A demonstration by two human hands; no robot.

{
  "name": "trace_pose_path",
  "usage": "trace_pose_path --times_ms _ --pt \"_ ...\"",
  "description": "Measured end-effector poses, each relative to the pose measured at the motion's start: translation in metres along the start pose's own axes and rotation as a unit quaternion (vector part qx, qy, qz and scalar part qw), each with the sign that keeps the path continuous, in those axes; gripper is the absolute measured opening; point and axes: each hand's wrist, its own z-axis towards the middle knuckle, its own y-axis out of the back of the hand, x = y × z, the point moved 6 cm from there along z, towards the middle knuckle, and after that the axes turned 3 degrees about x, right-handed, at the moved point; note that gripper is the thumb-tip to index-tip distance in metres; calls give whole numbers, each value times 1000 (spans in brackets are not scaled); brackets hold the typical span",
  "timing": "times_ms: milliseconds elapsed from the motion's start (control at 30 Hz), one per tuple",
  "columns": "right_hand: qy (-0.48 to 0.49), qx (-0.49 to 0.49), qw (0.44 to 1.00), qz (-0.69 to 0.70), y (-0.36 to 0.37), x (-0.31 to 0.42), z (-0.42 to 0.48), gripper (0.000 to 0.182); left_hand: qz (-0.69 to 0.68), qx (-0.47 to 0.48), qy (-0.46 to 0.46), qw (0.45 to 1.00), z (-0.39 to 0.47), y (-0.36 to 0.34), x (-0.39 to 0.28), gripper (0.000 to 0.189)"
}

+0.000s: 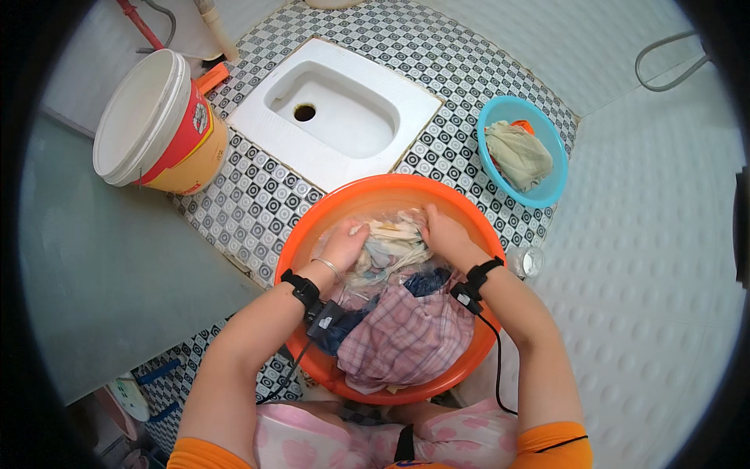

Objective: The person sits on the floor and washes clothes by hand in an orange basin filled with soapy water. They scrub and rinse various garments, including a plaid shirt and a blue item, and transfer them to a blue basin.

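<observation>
An orange plastic basin (304, 225) stands before me with water and wet clothes in it. Both hands grip a pale cream cloth (395, 240) at the basin's far side, where the water splashes around it. My left hand (347, 243) has the cloth's left part, and my right hand (442, 231) holds its right edge; some fingertips are hidden. Closer to my body lies a pink plaid garment (410, 334), bunched up and partly above the water. Dark blue fabric (426, 282) shows beside and under it. A strapped device with a cable sits on each wrist.
Beyond the basin, a white squat toilet (375, 76) is set into the patterned tile floor (258, 199). A large bucket (181, 140) stands at left. To the right are a light-blue basin (556, 176) holding a beige cloth (518, 155) and a clear jar (529, 261) near the wall.
</observation>
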Motion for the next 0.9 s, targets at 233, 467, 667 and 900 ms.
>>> trace_pose_path --times_ms 233,467,667,900 --pt "269 52 950 -150 -41 25 -32 72 233 -54 14 971 5 -8 41 93" --pt "87 -169 978 83 -38 0 3 74 -366 36 119 922 9 -46 61 78" --pt "223 99 933 266 -44 92 -24 47 -508 208 171 818 4 -54 47 60" --pt "391 -21 903 176 -32 122 -56 33 -487 176 53 854 33 -43 63 37"
